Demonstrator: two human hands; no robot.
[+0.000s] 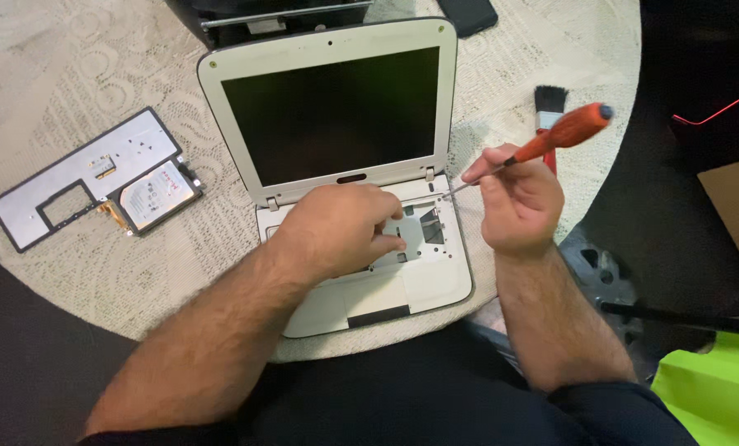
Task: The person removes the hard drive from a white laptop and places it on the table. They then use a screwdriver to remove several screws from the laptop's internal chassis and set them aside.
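Lace-covered table (72, 66) — right hand (520, 202) grips screwdriver (551, 140).

Left hand (341, 231): palm down, fingers curled, tips pressing downward; forearm bare, angled in from lower left. Right hand (518, 202): raised, closed in pinch grip (thumb against forefinger), knuckles up; forearm bare, near vertical, dark sleeve at elbow.

Left hand (345, 231) flat on the open base of the white laptop (361, 165), fingers on the bare metal tray. Right hand (518, 202) grips an orange-handled screwdriver (551, 140), tip down by the right hinge. Removed keyboard (80, 177) and a hard drive (156, 196) lie left on the lace-covered counter (72, 66); a brush (549, 103) sits behind.
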